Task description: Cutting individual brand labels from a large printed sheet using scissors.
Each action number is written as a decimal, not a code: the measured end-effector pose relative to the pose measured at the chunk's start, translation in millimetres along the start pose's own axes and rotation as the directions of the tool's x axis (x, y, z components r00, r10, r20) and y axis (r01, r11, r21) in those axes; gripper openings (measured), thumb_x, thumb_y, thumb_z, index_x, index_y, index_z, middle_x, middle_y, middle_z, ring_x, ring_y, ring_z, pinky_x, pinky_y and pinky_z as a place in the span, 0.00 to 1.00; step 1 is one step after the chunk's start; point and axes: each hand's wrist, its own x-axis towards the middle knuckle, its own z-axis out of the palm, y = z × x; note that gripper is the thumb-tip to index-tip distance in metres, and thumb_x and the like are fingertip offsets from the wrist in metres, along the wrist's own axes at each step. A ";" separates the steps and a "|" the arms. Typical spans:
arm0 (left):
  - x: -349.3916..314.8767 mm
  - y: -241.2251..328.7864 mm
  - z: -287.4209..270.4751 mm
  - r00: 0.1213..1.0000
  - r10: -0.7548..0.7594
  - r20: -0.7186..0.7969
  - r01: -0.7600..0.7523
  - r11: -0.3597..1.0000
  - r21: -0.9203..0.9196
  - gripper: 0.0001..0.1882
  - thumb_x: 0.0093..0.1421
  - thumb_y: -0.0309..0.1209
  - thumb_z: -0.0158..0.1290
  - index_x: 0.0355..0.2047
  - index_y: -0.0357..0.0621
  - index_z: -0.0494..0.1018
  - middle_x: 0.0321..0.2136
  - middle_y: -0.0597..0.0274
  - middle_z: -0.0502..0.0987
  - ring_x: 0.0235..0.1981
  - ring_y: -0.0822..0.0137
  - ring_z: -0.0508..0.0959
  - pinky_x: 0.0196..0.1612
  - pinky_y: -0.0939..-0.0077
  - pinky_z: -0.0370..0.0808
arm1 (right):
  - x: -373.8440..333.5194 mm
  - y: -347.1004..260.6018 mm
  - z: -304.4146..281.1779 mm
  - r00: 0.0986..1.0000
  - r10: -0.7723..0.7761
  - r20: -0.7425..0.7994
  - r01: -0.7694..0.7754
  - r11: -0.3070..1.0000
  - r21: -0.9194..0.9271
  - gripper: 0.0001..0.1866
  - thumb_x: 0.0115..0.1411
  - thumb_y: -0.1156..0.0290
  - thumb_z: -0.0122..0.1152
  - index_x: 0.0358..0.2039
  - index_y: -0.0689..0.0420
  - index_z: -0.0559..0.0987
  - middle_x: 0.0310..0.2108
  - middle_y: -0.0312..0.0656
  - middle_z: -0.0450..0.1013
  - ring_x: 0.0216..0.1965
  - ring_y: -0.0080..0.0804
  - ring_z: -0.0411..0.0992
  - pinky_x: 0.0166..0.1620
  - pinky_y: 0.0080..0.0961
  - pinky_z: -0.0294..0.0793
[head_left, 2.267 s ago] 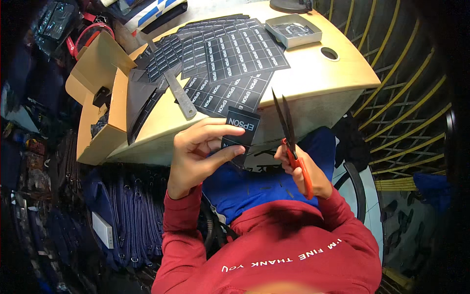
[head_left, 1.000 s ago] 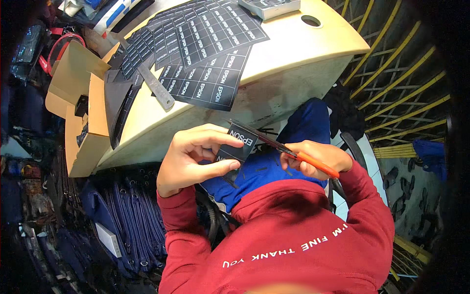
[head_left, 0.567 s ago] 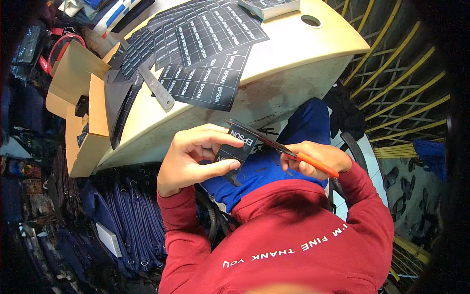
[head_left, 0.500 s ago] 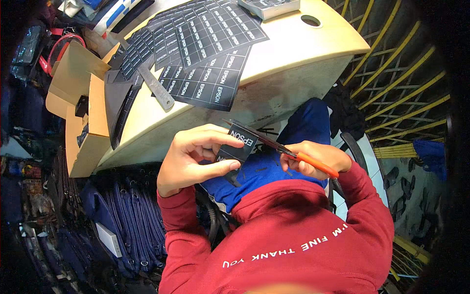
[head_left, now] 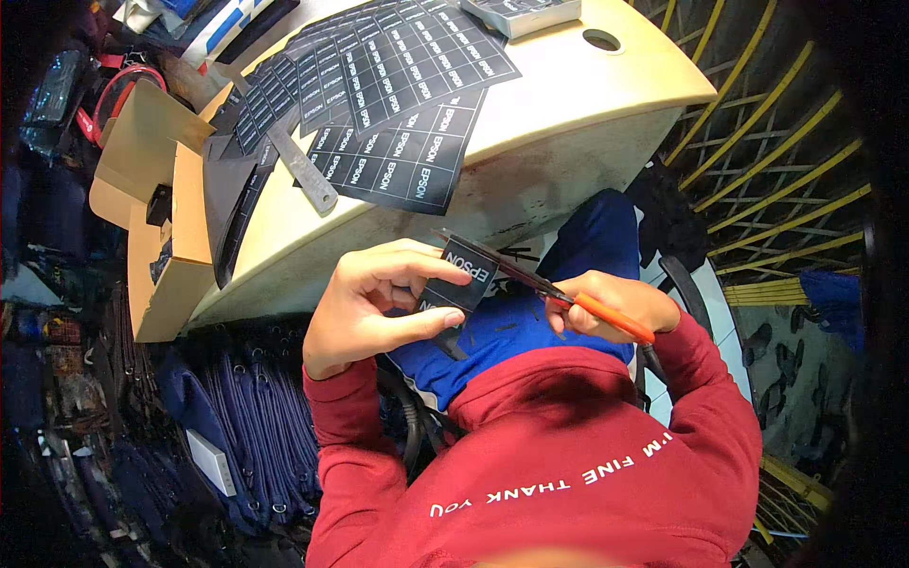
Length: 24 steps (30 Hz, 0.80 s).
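Note:
My left hand (head_left: 355,303) pinches a small black card-like piece (head_left: 471,293) with white lettering, thumb at its near side and index finger at its far side. My right hand (head_left: 620,298) grips orange-handled scissors (head_left: 614,318). Their dark blades lie along the piece's upper right edge, above my lap; how far they are parted is hard to see. Thin dark scraps rest on my blue trousers (head_left: 516,331). Farther off, black sheets (head_left: 426,66) printed with rows of white lettering overlap on the pale table (head_left: 540,80).
A metal ruler (head_left: 301,172) lies at the table's near edge, beside the sheets. An open cardboard box (head_left: 194,213) stands to the left, with dark blue straps (head_left: 251,426) below it. A grey box (head_left: 525,14) sits at the back near a round table hole. Yellow lattice bars (head_left: 757,123) rise at right.
Both hands, the black piece and the scissors stay almost in place. The scissor blades have shifted very slightly along the piece's edge.

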 end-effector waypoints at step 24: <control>3.0 -4.4 -4.6 0.997 0.049 0.054 -0.050 0.999 0.020 0.18 0.43 0.19 0.64 0.37 0.37 0.78 0.38 0.63 0.72 0.23 0.85 0.62 0.24 0.92 0.59 | -2.9 -2.1 -4.6 0.999 0.033 -0.002 -0.033 0.999 -0.029 0.23 0.62 0.53 0.49 0.21 0.61 0.66 0.15 0.32 0.53 0.20 0.19 0.51 0.22 0.25 0.56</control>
